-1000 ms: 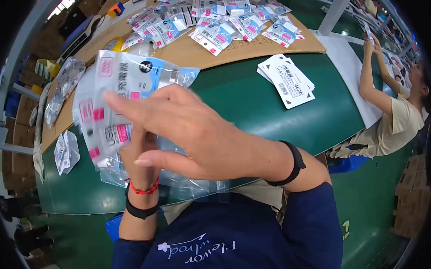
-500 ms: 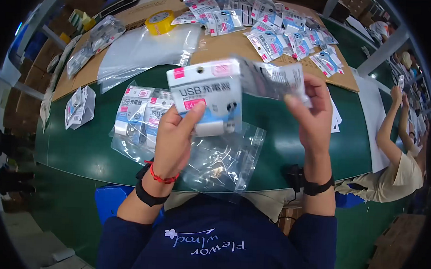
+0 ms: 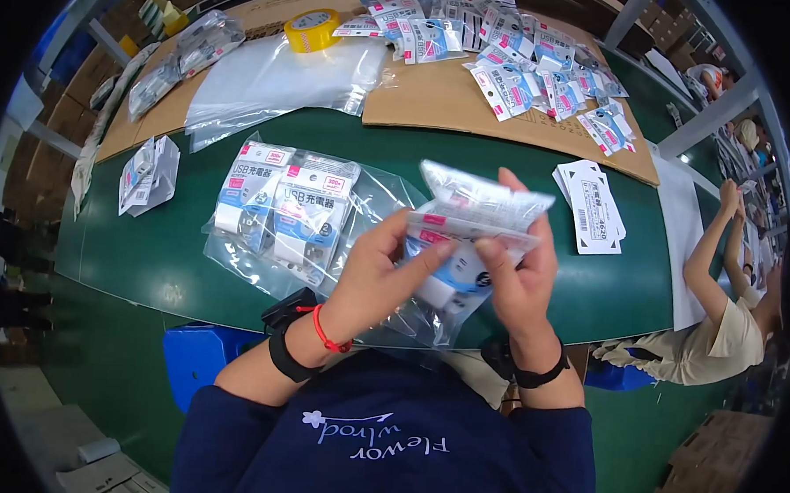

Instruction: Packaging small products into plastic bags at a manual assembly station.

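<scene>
My left hand (image 3: pixel 387 268) and my right hand (image 3: pixel 522 274) are both closed on charger packets (image 3: pixel 456 271) above the near middle of the table. These are clear packs with white, blue and pink cards, tilted and pressed against each other; the fold of plastic hides how many there are. The thumbs lie on the nearer face. Below and to the left, a large clear plastic bag (image 3: pixel 380 189) lies flat. Two more charger packets, one on the left (image 3: pixel 249 196) and one overlapping it (image 3: pixel 310 209), lie face up in it.
A heap of charger packets (image 3: pixel 508 84) covers the far cardboard (image 3: pixel 436 103). Yellow tape (image 3: pixel 312 30), clear bags (image 3: pixel 283 83) and grey wrapped items (image 3: pixel 205 44) lie far left. Printed white cards (image 3: pixel 595 211) are stacked at right. Another packet (image 3: pixel 147 178) sits at left. A co-worker (image 3: pixel 719 305) sits at right.
My right hand has come left and down with its packet, meeting the one in my left hand. My left hand has moved right and lower, uncovering the packets in the bag.
</scene>
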`<act>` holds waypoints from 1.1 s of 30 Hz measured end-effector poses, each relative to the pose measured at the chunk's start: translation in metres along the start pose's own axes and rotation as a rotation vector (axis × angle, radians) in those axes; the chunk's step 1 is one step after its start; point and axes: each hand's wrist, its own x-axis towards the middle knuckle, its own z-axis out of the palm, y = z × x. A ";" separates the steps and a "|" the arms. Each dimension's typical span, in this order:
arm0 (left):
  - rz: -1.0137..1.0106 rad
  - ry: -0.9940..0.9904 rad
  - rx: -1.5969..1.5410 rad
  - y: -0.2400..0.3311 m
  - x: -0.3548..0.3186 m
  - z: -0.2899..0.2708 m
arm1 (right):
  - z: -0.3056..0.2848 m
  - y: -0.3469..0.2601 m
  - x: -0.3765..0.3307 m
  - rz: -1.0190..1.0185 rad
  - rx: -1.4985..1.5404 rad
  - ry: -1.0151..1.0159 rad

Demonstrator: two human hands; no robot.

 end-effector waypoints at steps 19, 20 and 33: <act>0.169 -0.314 0.675 -0.020 -0.040 -0.016 | -0.061 0.018 -0.041 0.365 -0.005 -0.574; 0.160 -0.284 0.680 -0.024 -0.041 -0.012 | -0.061 0.023 -0.040 0.368 -0.003 -0.578; 0.158 -0.115 0.598 -0.021 -0.034 -0.005 | -0.059 0.018 -0.011 0.486 -0.278 -0.348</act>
